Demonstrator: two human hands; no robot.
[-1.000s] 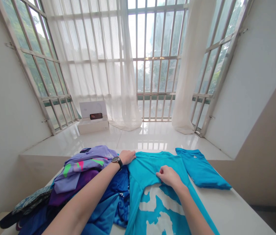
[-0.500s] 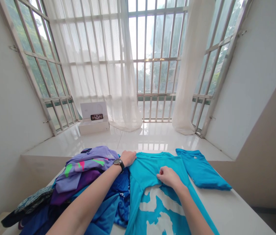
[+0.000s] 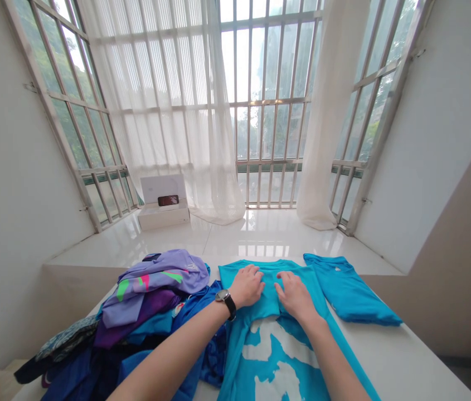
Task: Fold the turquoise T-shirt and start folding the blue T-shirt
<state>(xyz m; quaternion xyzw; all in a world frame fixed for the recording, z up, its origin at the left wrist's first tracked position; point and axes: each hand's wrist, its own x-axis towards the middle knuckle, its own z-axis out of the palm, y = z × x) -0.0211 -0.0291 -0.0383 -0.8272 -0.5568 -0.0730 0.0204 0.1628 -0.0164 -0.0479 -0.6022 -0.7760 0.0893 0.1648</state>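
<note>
A turquoise T-shirt [image 3: 272,356] with a white print lies flat on the white table [image 3: 402,362] in front of me. Both hands rest side by side on its upper part. My left hand [image 3: 247,285], with a black watch on the wrist, lies flat with fingers spread on the cloth. My right hand [image 3: 295,292] lies beside it, fingers stretched out on the same fabric. Between and under the hands the cloth is bunched into a fold.
A pile of purple and blue clothes [image 3: 143,301] lies left of the shirt. A folded turquoise garment [image 3: 350,289] sits to the right. Behind the table is a glossy white ledge [image 3: 227,234] with a white box [image 3: 163,207], curtains and barred windows.
My left hand moved right from the shirt's left shoulder to its middle. My right hand opened from a pinch to lie flat beside it. The view shifted slightly.
</note>
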